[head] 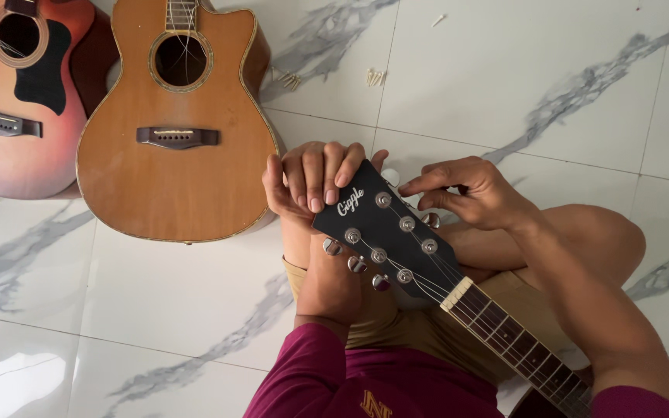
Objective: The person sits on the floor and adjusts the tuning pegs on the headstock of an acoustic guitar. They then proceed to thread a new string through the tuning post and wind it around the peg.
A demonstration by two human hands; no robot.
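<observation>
A black guitar headstock (385, 228) was held across the lap of a seated person, its neck (516, 340) running down toward the lower right corner. The left hand (311, 182) was wrapped over the top end of the headstock, its fingers together and curled down onto the black face, so that the head was clamped and kept from turning. The right hand (470, 193) was brought in from the right, thumb and forefinger pinched together at the upper tuning peg (430, 220) on the far edge; whether the peg itself was gripped could not be told, since the fingertips covered it. 6 silver tuning posts (406, 224) were seen in 2 rows of 3, with strings (427, 282) led down over the pale nut (456, 294).

For the step to be done well, the headstock would best be kept pressed steady by the left hand, and the peg turned in small, even amounts, so that the string would not be overstrained.

On the white marbled floor (505, 70), a natural-wood acoustic guitar (176, 170) was laid just beside the left hand, and a reddish sunburst guitar (13, 116) was laid at its left. A few small pale pins (375, 77) were scattered on the tiles beyond.
</observation>
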